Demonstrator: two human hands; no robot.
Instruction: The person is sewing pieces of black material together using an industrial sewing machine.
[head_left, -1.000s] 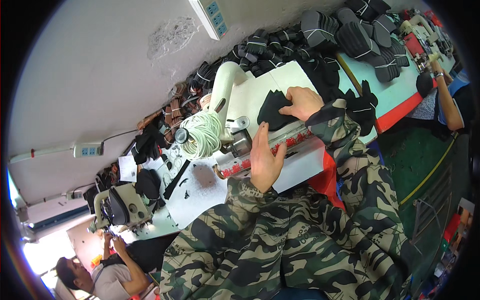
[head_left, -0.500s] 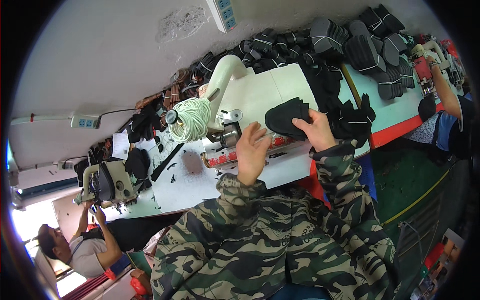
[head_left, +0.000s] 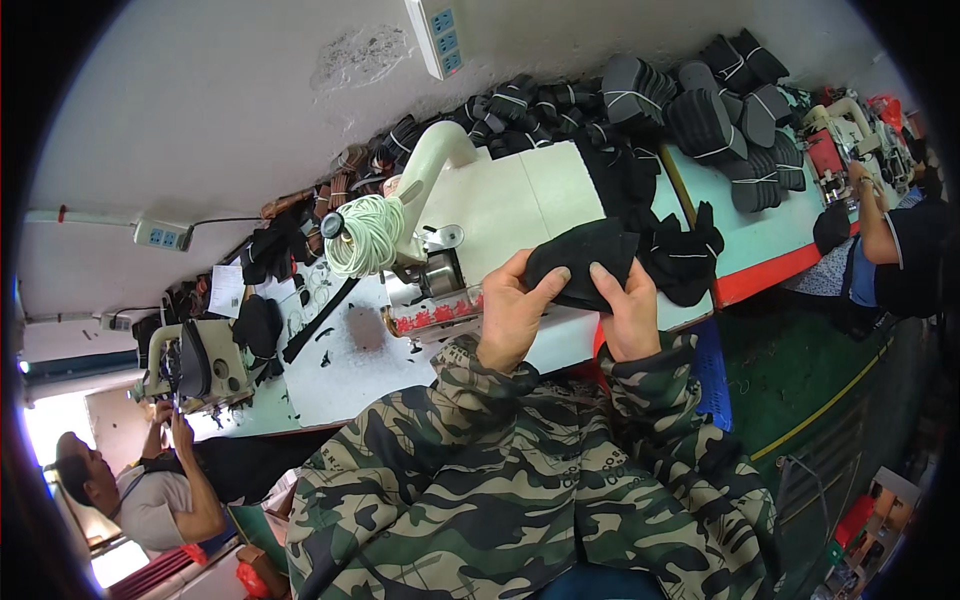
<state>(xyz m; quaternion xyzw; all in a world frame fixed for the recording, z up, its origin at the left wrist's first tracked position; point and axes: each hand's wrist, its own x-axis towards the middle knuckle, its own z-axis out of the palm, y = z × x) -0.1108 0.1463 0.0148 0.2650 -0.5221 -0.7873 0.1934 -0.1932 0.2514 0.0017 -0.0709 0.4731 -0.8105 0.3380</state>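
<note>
A black piece of shaped fabric (head_left: 580,255), rounded at one end, is held up over the table's front edge between both my hands. My left hand (head_left: 515,310) grips its left side, thumb on top. On its right lower part my right hand (head_left: 632,308) presses a thumb, with the fingers behind it hidden. Just beyond and to the left stands a cream sewing machine (head_left: 440,170) with a coil of pale cord (head_left: 364,236) hung on it. Its front edge shows worn red paint.
Bundles of dark cut pieces (head_left: 705,125) lie tied along the wall. Loose black pieces (head_left: 682,250) rest right of the machine. A second machine (head_left: 205,365) with a person (head_left: 150,490) is at left; another person (head_left: 885,240) works at far right.
My left hand has come over and taken hold of the black fabric's left side, where before it was open and apart. The fabric has come nearer to me.
</note>
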